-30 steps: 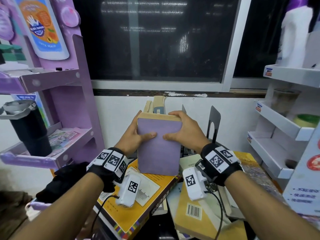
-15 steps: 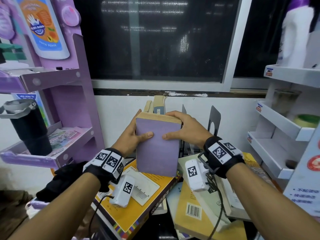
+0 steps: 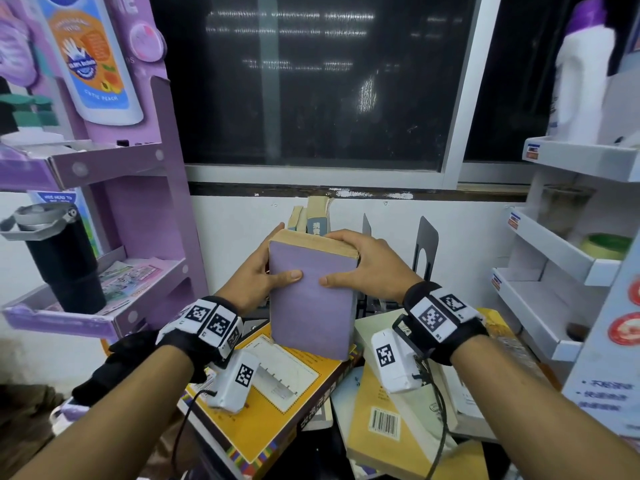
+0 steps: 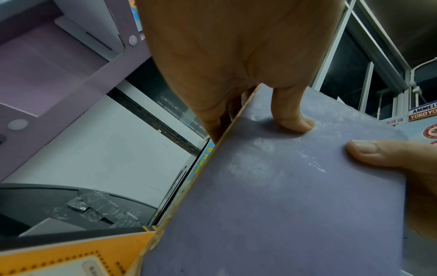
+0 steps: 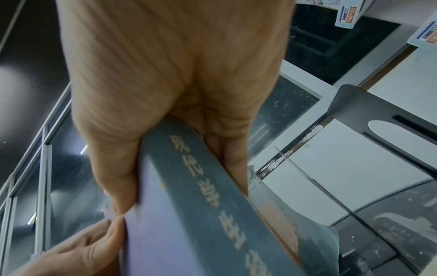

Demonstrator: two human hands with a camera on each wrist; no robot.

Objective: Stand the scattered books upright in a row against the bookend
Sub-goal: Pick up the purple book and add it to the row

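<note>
head view: one purple book (image 3: 311,303) stands upright, its lower edge resting on one yellow book (image 3: 273,410) that lies flat on the heap. two hands hold it. the left hand (image 3: 256,275) is clamped on its left edge, thumb across the cover; the right hand (image 3: 367,268) is clamped on its top right corner, thumb on the cover. beyond the purple book, about three upright books (image 3: 315,218) stand by the white wall; the exact number cannot be told. two dark metal bookend plates are counted: a thin one (image 3: 366,225) seen edge-on and a broad one (image 3: 427,247) to its right. at least three more books (image 3: 384,420) lie flat under the right wrist. one black tumbler (image 3: 62,261) stands on the purple shelf unit (image 3: 145,216) at left; one white shelf unit (image 3: 554,244) is at right.

left wrist view: the left hand (image 4: 236,56) grips the purple book (image 4: 283,196), its thumb (image 4: 293,115) pressed on the cover, fingers behind. a second thumb (image 4: 383,153), the right hand's, lies on the same cover. one yellow book (image 4: 66,257) shows below, touching the purple one. one dark counter (image 4: 59,205) is in view.

right wrist view: the right hand (image 5: 170,74) is closed round the purple book's spine (image 5: 212,205), which bears printed characters. the left hand's fingers (image 5: 89,248) touch the cover at lower left. both bookend plates show: the broad one (image 5: 378,115) and the thin one (image 5: 314,183).
</note>
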